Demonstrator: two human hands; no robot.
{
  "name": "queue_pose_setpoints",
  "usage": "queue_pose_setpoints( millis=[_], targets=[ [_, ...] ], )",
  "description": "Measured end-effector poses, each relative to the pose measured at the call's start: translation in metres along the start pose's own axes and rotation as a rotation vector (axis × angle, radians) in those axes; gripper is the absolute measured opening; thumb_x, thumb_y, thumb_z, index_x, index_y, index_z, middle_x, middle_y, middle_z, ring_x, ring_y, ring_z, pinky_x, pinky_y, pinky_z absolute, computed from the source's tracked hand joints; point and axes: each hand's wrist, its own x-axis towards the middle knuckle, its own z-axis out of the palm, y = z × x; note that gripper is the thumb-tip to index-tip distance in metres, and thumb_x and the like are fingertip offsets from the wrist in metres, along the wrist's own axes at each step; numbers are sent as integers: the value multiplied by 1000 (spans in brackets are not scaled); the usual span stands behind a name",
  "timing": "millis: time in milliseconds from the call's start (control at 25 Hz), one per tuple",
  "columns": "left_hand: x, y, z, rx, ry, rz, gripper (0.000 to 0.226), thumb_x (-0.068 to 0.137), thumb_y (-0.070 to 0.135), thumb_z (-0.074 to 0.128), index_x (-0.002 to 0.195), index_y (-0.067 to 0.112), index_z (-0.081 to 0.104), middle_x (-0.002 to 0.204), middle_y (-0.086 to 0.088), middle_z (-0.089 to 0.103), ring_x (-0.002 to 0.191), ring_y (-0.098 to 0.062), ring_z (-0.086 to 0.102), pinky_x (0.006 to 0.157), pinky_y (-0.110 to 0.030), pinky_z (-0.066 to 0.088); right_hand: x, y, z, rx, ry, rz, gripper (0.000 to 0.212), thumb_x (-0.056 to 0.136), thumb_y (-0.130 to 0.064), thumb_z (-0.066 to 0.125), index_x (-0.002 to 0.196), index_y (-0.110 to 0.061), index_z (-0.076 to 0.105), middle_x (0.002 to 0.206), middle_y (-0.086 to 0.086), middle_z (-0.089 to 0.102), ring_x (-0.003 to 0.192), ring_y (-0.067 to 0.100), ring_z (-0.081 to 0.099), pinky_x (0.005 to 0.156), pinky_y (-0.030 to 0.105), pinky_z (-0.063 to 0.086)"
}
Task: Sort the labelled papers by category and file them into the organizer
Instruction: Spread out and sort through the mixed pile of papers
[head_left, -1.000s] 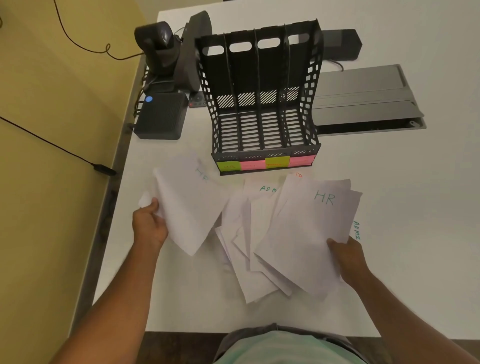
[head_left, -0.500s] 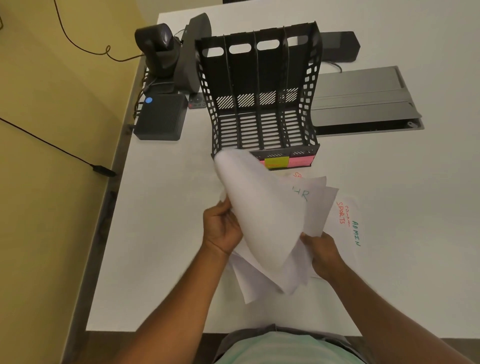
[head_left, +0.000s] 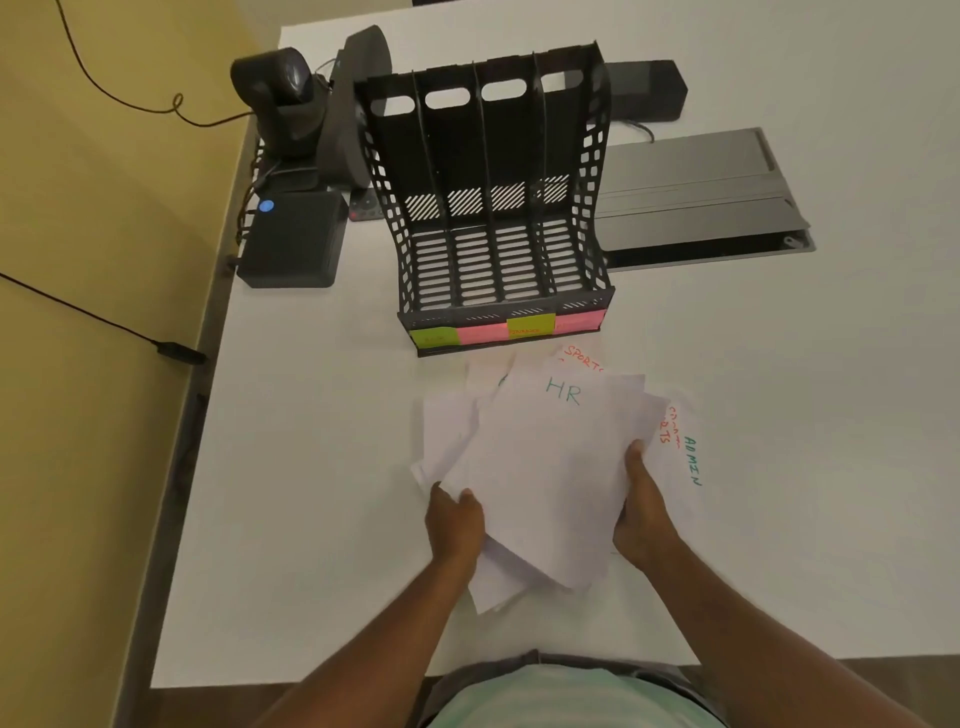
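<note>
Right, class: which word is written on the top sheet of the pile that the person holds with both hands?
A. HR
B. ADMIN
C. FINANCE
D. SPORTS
A: the top sheet, held between the left hand and the right hand, reads HR in green; SPORTS and ADMIN show on other sheets sticking out at the pile's edges.

Organizer (head_left: 493, 208): black, slotted base, hatched back panels; front labels (head_left: 506, 330) alternate yellow-green and pink. Papers (head_left: 545, 467): white; lettering "HR" and "ADMIN" teal-green, "SPORTS" orange-red. Counter (head_left: 311, 467): white. Floor (head_left: 78, 415): mustard yellow.
</note>
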Motion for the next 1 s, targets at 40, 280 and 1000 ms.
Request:
queue_pose_setpoints(
  millis=[40, 280, 1000],
  targets=[
    [-5, 2, 4, -4, -53, 7, 44, 94, 18, 53, 136, 7, 51, 131, -10, 62, 117, -29, 60, 104, -42, 48, 2, 0, 0, -67, 24, -30, 42, 87, -46, 69, 124, -27, 61, 110, 4, 75, 99, 29, 70, 87, 54, 55],
    [43, 39, -26, 317, 125, 341, 33, 89, 27, 61, 117, 10, 62, 111, -13, 67, 106, -33, 63, 93, -41, 52, 21, -8, -28, -536, 333, -245, 38, 85, -7, 62, 123, -3, 62, 113, 15, 66, 93, 30, 60, 78, 34, 46],
    [124, 64, -73, 232, 57, 146, 28, 91, 17, 60, 66, 7, 54, 73, -11, 57, 79, -33, 56, 73, -38, 50, 35, -5, -41, -502, 340, -193, 36, 87, -12, 63, 123, -8, 63, 110, 10, 66, 99, 35, 63, 90, 44, 53]
  ],
)
